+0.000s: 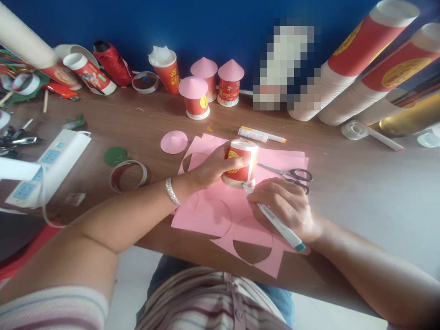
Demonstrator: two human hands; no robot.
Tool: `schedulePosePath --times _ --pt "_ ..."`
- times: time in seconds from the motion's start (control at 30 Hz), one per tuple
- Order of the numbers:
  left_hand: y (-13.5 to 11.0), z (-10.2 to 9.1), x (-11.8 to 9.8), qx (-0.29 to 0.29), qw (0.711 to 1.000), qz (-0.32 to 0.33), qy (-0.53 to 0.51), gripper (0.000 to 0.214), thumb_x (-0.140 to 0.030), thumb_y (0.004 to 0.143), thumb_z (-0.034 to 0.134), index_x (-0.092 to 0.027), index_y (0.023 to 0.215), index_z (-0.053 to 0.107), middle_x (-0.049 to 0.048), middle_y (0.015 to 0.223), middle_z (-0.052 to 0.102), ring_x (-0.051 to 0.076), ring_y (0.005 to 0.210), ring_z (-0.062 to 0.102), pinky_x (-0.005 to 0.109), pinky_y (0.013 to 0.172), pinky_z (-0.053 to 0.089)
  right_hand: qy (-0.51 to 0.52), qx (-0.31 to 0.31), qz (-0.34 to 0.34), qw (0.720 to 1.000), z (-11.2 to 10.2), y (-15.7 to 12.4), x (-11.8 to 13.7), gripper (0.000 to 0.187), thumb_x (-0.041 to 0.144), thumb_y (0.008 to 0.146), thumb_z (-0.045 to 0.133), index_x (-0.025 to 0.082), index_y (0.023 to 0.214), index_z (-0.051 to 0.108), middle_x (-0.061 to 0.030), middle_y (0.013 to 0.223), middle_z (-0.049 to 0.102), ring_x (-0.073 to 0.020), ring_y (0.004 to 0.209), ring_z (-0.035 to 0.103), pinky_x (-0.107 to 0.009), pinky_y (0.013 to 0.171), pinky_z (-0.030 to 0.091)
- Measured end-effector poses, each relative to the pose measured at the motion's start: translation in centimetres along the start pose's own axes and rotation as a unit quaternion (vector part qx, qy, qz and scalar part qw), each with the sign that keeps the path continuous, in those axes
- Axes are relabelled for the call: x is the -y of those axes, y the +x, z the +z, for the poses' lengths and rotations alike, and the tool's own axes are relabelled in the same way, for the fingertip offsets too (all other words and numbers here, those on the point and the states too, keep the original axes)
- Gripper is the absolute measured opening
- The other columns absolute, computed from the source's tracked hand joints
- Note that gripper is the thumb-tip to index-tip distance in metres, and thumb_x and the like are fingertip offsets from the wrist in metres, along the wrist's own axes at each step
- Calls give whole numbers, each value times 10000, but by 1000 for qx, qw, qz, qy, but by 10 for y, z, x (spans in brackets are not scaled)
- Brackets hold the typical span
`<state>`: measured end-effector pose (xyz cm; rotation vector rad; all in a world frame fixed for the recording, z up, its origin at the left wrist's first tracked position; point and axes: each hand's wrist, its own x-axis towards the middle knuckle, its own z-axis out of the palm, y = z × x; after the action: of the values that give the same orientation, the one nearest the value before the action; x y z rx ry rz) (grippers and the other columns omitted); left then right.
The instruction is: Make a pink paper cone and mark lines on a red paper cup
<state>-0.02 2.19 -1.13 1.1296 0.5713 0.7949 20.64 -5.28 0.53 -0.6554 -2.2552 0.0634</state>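
Observation:
My left hand [223,166] is wrapped round a red and white paper cup [243,158] with a gold print, its thumb lying across the side. In my right hand [285,206] is a white marker [280,228] with a green end. The marker's tip meets the lower edge of the cup, close to the table. Under both hands lie pink paper sheets [206,215], some with round holes cut out and drawn curves. Scissors [288,174] with black handles rest on the sheets, just beyond my right hand.
Several red cups with pink cone tops [231,71] stand at the back. A pink paper cone [174,142] and a roll of tape [129,176] lie left. Tall cup stacks [371,46] lean at the right. A power strip [51,165] sits far left. Another marker [254,134] lies behind the cup.

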Motion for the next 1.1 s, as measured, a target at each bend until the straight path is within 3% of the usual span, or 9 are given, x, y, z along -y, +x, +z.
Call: schedulePosePath --times 0.5,0.83,1.1 --pt "1 -3 2 26 999 13 32 292 -422 890 770 -173 851 623 29 807 642 134 711 559 262 645 455 0 -7 1 1000 -1 7 -1 203 27 924 650 203 1025 636 -7 843 726 -142 710 688 -286 683 607" --pt "2 -6 8 -1 1000 16 11 302 -392 861 814 -177 1003 658 38 913 667 152 806 621 260 716 507 1 1 4 1000 -4 3 -3 240 1 910 614 202 1039 634 -5 805 684 -157 688 669 -307 641 575" --pt "1 -3 1 6 1000 13 11 320 -409 839 831 -168 933 643 13 803 638 122 698 556 248 665 469 -3 -7 -7 1000 -4 4 -2 232 -28 883 647 176 992 629 -5 783 674 -153 682 670 -303 647 579"
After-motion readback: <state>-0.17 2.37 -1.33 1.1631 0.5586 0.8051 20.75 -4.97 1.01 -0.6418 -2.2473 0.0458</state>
